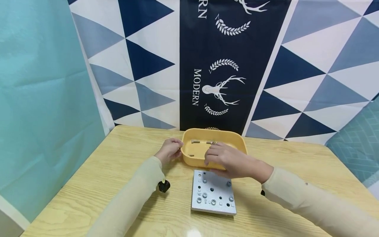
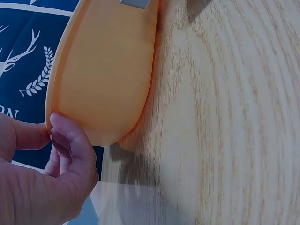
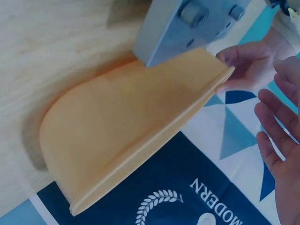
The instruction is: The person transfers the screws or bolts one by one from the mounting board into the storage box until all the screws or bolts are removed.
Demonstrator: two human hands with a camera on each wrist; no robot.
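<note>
— Where was the tray? 
— Just beyond the metal plate [image 1: 213, 192]; the left hand [image 1: 169, 150] pinched the yellow tray [image 1: 234, 138] by its near-left rim.

— And the right hand [image 1: 228, 159]? 
— Open-fingered over the bolts [image 1: 196, 142]. Tray looked light, stiff, slick; its rim seemed the best hold.

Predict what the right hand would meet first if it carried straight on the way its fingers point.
Probably a bolt inside the yellow tray; the right hand reaches over the near rim, though depth is unclear.
</note>
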